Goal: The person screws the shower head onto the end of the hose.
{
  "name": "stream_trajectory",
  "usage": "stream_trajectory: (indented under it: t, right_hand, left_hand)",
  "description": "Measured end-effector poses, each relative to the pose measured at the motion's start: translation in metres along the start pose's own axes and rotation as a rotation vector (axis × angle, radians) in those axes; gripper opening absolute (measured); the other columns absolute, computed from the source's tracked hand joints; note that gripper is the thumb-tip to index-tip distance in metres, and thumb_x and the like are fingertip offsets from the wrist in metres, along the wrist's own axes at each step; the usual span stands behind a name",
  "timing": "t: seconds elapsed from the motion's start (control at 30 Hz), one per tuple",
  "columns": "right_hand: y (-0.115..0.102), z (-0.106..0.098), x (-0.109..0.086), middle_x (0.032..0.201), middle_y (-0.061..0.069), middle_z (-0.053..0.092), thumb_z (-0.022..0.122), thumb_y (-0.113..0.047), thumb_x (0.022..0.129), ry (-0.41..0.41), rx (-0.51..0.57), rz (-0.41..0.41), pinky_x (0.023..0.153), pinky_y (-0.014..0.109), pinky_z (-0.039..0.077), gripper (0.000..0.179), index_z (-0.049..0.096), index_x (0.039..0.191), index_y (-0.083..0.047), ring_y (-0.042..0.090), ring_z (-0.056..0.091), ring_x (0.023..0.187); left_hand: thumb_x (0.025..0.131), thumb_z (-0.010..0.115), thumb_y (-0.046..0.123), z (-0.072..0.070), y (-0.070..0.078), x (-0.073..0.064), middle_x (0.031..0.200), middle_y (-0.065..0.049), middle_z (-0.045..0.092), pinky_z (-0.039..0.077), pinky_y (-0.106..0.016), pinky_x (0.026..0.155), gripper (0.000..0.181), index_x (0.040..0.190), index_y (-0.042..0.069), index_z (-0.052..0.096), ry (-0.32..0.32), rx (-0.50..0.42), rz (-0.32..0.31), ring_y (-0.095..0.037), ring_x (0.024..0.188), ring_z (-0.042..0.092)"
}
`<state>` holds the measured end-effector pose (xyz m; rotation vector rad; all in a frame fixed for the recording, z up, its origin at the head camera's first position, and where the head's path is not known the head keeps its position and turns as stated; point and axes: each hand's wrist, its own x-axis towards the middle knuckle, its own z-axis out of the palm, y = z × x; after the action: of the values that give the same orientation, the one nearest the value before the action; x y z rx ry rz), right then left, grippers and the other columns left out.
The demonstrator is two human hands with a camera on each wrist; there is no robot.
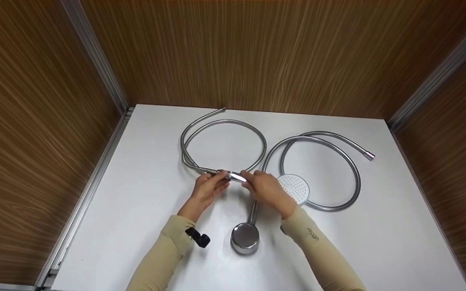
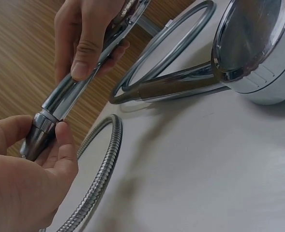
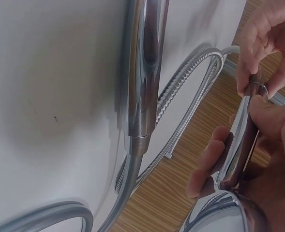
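Observation:
My left hand (image 1: 208,189) pinches the chrome conical nut (image 2: 39,133) at one end of a ribbed metal shower hose (image 1: 265,141). My right hand (image 1: 266,188) grips the chrome handle (image 2: 65,99) of a hand shower, whose round white spray face (image 1: 295,188) faces up beside that hand. Nut and handle end meet in line between the two hands. Whether the thread is engaged cannot be seen. A second hand shower (image 1: 245,237) lies face down on the table below the hands, its handle joined to a smooth grey hose (image 1: 357,173).
The ribbed hose lies coiled at the back left, its free end (image 1: 223,109) near the back panel. The grey hose loops at the right, ending in a chrome fitting (image 1: 369,155). Wood-grain panels (image 1: 233,52) enclose the white table (image 1: 136,226) at the back and sides.

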<state>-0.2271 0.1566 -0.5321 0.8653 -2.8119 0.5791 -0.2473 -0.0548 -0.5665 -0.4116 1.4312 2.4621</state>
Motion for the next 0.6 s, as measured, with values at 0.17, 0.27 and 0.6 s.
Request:
stream_trajectory:
  t: [0.17, 0.27, 0.6]
  right_hand:
    - [-0.0009, 0.0017, 0.0011, 0.077, 0.015, 0.064, 0.066, -0.019, 0.104, -0.005, 0.008, -0.002, 0.058, 0.049, 0.052, 0.019, 0.065, 0.119, -0.008, 0.033, 0.061, 0.065]
    - [-0.0024, 0.0031, 0.0019, 0.077, 0.015, 0.064, 0.065, -0.019, 0.104, -0.008, 0.014, 0.0, 0.058, 0.05, 0.052, 0.02, 0.065, 0.12, -0.008, 0.034, 0.061, 0.065]
    - [-0.0042, 0.0077, 0.0042, 0.078, 0.016, 0.063, 0.064, -0.019, 0.104, -0.021, -0.002, 0.001, 0.058, 0.05, 0.052, 0.017, 0.064, 0.117, -0.008, 0.034, 0.06, 0.066]
  left_hand:
    - [0.097, 0.072, 0.003, 0.0013, -0.0001, 0.0001, 0.081, -0.002, 0.075, 0.059, -0.024, 0.072, 0.003, 0.097, 0.001, 0.07, 0.009, -0.02, -0.028, -0.011, 0.076, 0.07]
    - [0.099, 0.068, 0.005, 0.0016, 0.0007, 0.0005, 0.078, 0.0, 0.071, 0.054, -0.021, 0.069, 0.008, 0.092, 0.007, 0.071, -0.001, -0.034, -0.049, -0.01, 0.072, 0.064]
    - [0.102, 0.07, 0.011, 0.0, -0.0026, 0.0026, 0.075, 0.002, 0.065, 0.05, -0.018, 0.063, 0.017, 0.085, 0.01, 0.069, 0.029, -0.006, -0.044, -0.008, 0.068, 0.06]
